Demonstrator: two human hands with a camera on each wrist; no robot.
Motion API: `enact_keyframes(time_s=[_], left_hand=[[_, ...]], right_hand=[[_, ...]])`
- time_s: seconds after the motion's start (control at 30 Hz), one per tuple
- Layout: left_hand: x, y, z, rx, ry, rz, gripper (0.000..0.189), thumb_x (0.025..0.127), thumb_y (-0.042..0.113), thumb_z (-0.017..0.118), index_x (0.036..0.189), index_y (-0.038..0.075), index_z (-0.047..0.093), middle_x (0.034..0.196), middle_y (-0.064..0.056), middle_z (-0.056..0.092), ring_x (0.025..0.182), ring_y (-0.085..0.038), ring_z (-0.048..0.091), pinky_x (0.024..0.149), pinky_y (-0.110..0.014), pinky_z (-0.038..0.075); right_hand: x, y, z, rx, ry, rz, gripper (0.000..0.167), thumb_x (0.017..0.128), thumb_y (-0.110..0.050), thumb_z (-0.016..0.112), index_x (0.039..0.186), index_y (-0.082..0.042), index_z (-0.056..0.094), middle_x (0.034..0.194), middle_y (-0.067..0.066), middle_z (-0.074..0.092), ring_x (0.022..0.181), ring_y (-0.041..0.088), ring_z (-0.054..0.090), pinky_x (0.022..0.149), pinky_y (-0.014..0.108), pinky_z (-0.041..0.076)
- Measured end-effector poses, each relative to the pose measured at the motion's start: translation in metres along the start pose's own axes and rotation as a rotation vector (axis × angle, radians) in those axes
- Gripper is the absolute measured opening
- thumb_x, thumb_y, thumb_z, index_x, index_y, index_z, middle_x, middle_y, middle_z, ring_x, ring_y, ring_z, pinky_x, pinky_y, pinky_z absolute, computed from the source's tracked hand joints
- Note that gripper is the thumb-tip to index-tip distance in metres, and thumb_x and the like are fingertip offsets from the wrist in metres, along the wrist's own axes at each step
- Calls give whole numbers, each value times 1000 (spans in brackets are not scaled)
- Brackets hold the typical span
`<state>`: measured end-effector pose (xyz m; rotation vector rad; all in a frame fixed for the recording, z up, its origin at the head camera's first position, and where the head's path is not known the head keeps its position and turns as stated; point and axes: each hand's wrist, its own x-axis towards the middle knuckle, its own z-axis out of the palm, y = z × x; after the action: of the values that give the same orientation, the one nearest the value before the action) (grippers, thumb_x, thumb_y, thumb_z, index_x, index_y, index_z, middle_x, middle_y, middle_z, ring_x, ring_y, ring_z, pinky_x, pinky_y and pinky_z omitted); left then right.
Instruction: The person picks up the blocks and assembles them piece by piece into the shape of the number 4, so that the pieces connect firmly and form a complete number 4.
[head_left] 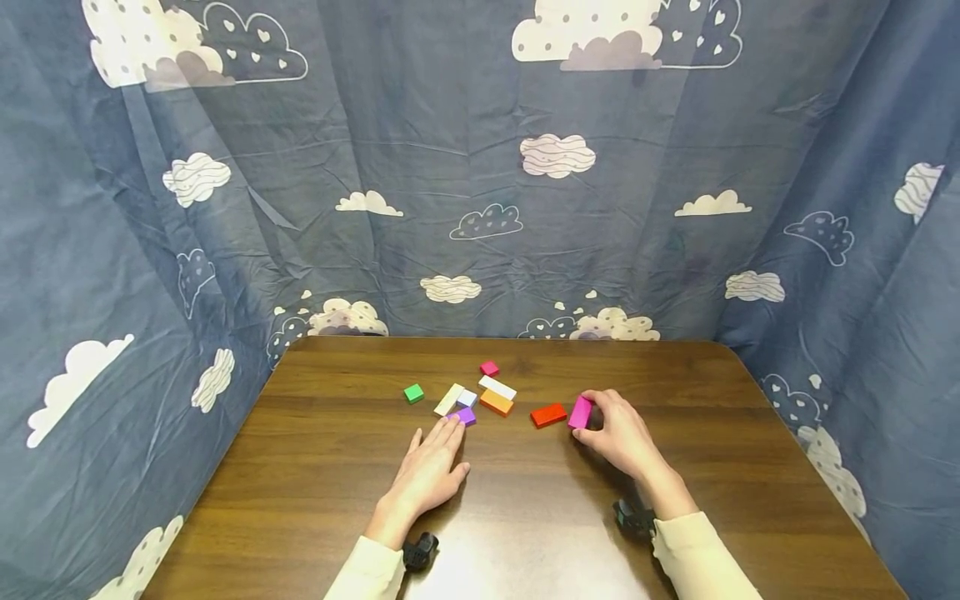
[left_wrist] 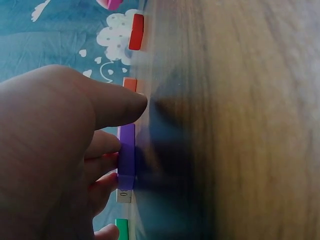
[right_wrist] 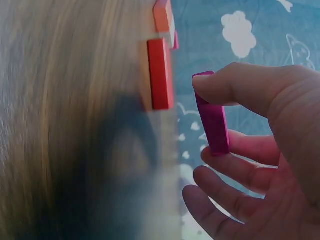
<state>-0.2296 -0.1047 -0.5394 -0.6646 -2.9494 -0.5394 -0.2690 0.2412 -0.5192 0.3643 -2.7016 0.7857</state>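
Observation:
Between thumb and fingers my right hand (head_left: 621, 433) pinches a magenta block (head_left: 580, 412), which the right wrist view shows lifted off the table with the thumb on one end. Just left of it lies a red block (head_left: 548, 415). My left hand (head_left: 429, 472) stretches its fingers out flat, fingertips at the purple block (head_left: 467, 416). Behind that block are a light blue block (head_left: 467, 398) and a cream block (head_left: 449, 400). An orange block (head_left: 496, 402) lies to their right, with a white block (head_left: 498, 387) behind it.
A green block (head_left: 414, 393) sits left of the cluster, and a small pinkish-red block (head_left: 489, 368) lies farthest back. Everything rests on a brown wooden table (head_left: 315, 433). A blue cloud-print curtain (head_left: 420, 150) hangs behind the table and along both sides.

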Motion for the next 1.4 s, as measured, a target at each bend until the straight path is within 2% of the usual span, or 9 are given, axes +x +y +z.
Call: enact_keyframes(time_s=[0.43, 0.87, 1.07, 1.4], left_hand=[[3, 1, 1, 16, 4, 3, 68, 97, 33, 64, 152, 2, 40, 160, -14, 34, 148, -31, 29, 116, -63, 19], [3, 4, 1, 11, 16, -8, 68, 97, 34, 63, 153, 1, 40, 160, -14, 33, 149, -30, 27, 116, -63, 18], [2, 5, 2, 7, 29, -9, 68, 97, 34, 63, 152, 1, 40, 160, -14, 33, 149, -31, 27, 117, -62, 19], [-1, 5, 4, -20, 45, -12, 68, 98, 33, 63, 152, 0, 40, 161, -15, 32, 149, -32, 26, 117, -61, 19]], right_hand=[[-15, -43, -3, 64, -33, -71, 64, 69, -17, 89, 126, -5, 65, 111, 6, 65, 99, 28, 63, 82, 44, 50], [-31, -60, 16, 82, -79, -103, 64, 67, -17, 91, 125, -9, 66, 111, 0, 64, 100, 24, 63, 86, 43, 52], [-38, -71, 24, 100, -131, -116, 64, 67, -19, 92, 125, -12, 66, 115, -3, 63, 105, 22, 62, 89, 42, 52], [-48, -86, 33, 85, -188, -159, 62, 67, -23, 93, 123, -16, 67, 107, -7, 61, 97, 15, 59, 85, 37, 52]])
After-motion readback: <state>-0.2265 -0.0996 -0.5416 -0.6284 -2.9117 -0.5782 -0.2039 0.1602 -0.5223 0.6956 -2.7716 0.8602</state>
